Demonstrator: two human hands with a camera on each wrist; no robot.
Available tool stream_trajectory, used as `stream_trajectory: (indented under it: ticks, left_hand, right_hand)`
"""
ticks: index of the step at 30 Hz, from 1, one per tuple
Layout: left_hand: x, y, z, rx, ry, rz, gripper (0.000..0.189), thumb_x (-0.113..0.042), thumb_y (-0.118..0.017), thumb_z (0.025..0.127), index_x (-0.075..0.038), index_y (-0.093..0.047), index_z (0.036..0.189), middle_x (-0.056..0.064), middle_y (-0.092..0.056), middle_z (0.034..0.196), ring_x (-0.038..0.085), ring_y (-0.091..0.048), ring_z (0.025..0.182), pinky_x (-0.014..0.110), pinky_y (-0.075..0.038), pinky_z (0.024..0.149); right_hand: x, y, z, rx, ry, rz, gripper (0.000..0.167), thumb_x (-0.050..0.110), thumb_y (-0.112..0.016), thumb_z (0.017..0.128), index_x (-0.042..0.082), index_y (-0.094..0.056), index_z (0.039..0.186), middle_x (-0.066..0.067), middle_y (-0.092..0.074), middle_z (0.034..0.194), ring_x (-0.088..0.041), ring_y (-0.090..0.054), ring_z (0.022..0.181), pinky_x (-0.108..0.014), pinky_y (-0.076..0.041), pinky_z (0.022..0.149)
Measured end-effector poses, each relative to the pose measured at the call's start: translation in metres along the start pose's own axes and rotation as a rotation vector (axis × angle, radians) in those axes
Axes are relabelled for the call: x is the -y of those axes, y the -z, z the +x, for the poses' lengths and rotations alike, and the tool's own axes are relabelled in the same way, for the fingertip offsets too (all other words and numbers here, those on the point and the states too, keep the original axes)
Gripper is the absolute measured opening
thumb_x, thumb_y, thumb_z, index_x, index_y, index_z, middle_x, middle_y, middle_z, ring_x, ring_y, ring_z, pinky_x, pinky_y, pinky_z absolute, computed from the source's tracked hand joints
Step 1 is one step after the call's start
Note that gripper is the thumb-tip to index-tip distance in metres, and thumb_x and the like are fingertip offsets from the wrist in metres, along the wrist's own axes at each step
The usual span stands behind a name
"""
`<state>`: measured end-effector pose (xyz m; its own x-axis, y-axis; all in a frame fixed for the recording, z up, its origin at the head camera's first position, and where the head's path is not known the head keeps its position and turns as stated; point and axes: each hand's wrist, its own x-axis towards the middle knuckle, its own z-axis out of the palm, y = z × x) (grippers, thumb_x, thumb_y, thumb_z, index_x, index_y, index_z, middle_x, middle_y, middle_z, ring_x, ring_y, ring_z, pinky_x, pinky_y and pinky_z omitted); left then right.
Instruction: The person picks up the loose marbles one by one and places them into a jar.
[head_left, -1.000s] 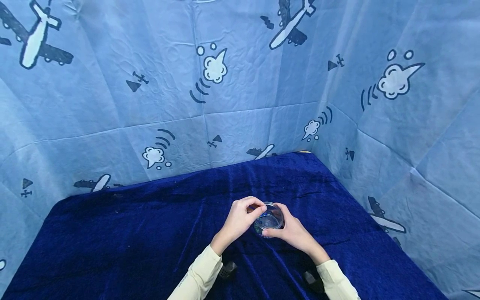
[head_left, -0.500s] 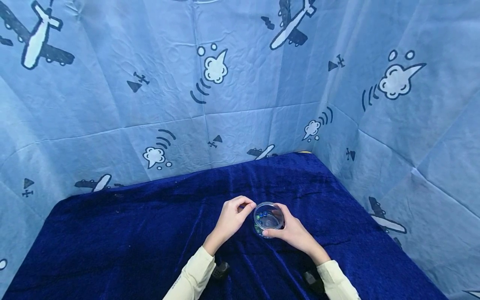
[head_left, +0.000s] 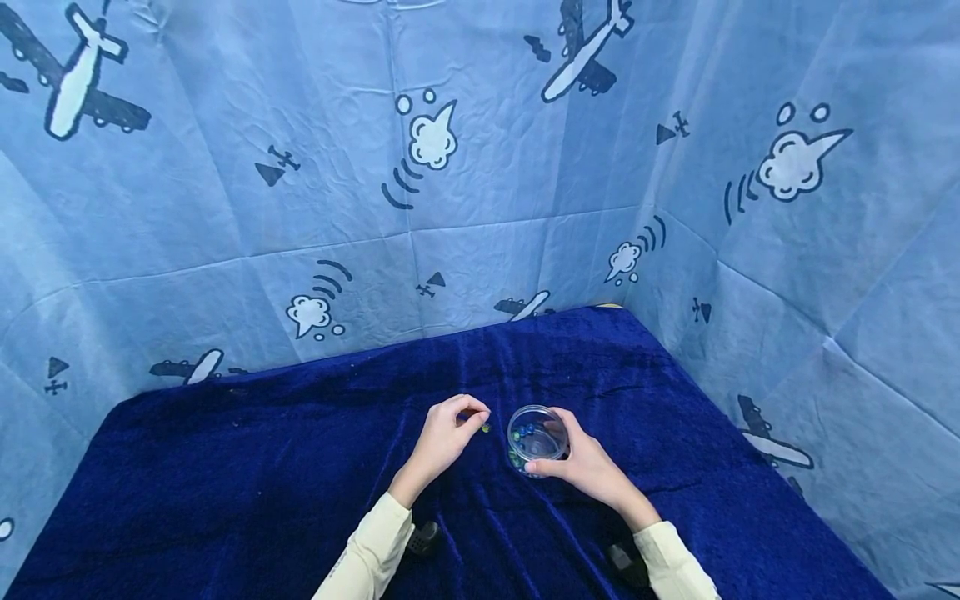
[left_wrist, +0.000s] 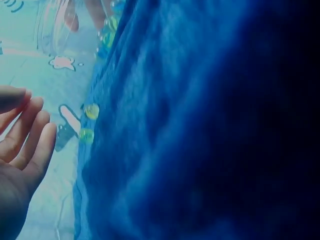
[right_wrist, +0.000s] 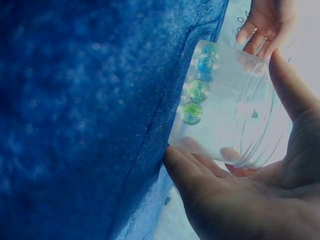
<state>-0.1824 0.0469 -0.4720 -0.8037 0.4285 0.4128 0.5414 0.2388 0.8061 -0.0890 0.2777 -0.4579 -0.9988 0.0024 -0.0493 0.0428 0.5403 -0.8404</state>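
Note:
My right hand [head_left: 596, 465] grips a clear plastic jar [head_left: 546, 440] that stands upright on the cloth, its round mouth facing up. Several blue and green glass marbles [right_wrist: 198, 91] lie at the bottom of the jar. To the left of it is my left hand [head_left: 447, 433], held above the cloth with fingers loosely bent and thumb close to the index fingertip. No object shows between those fingers. A yellow-green marble [head_left: 486, 428] lies just beyond the left fingertips. The left wrist view shows two loose ones, a yellow marble [left_wrist: 91, 111] and a greenish marble [left_wrist: 86, 135].
Dark blue velvety cloth [head_left: 247, 483] covers the table, with soft folds running towards me. A light blue curtain [head_left: 337, 183] printed with planes and clouds hangs behind and to the right. Dark devices sit below both wrists.
My left hand has moved left, from over the jar's mouth to beside it, uncovering the marbles inside and a loose marble on the cloth. The right hand and jar have stayed put.

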Motion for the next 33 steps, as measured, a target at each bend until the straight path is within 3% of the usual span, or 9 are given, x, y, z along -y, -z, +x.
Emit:
stream_trajectory:
  ticks: [4,13,20,33]
  left_hand:
    - [0.008,0.006,0.000,0.015,0.023,0.043,0.005,-0.003,-0.072,0.094,-0.001,-0.075,0.097,0.005,-0.074,0.095,0.018,-0.068,0.087,0.027,-0.057,0.075]
    - [0.013,0.015,-0.001,0.071,0.069,0.037,0.008,-0.001,-0.074,0.092,-0.001,-0.076,0.100,0.006,-0.077,0.100,0.024,-0.072,0.095,0.035,-0.059,0.083]
    - [0.019,0.016,-0.004,0.129,0.101,0.029,0.013,0.002,-0.074,0.092,0.000,-0.076,0.105,0.010,-0.077,0.104,0.027,-0.073,0.098,0.038,-0.059,0.085]
    - [0.025,0.016,-0.003,0.140,0.124,-0.024,0.014,0.003,-0.074,0.091,0.002,-0.076,0.105,0.014,-0.077,0.104,0.031,-0.074,0.098,0.040,-0.059,0.085]
  right_hand:
    - [0.000,0.001,0.000,0.004,0.000,0.011,0.088,0.027,-0.089,0.082,0.003,-0.038,0.150,-0.028,-0.055,0.142,-0.028,-0.066,0.108,-0.044,-0.051,0.093]
    - [-0.001,0.001,0.000,0.008,0.010,0.015,0.087,0.027,-0.088,0.083,0.004,-0.038,0.150,-0.028,-0.055,0.142,-0.031,-0.064,0.113,-0.045,-0.050,0.094]
    - [-0.001,0.001,0.000,0.017,0.007,0.029,0.087,0.025,-0.088,0.083,0.003,-0.038,0.150,-0.029,-0.055,0.142,-0.019,-0.069,0.092,-0.042,-0.051,0.090]
    - [0.003,0.002,-0.003,0.008,0.014,-0.002,0.087,0.027,-0.088,0.082,0.003,-0.038,0.150,-0.029,-0.056,0.141,-0.026,-0.066,0.103,-0.038,-0.051,0.085]
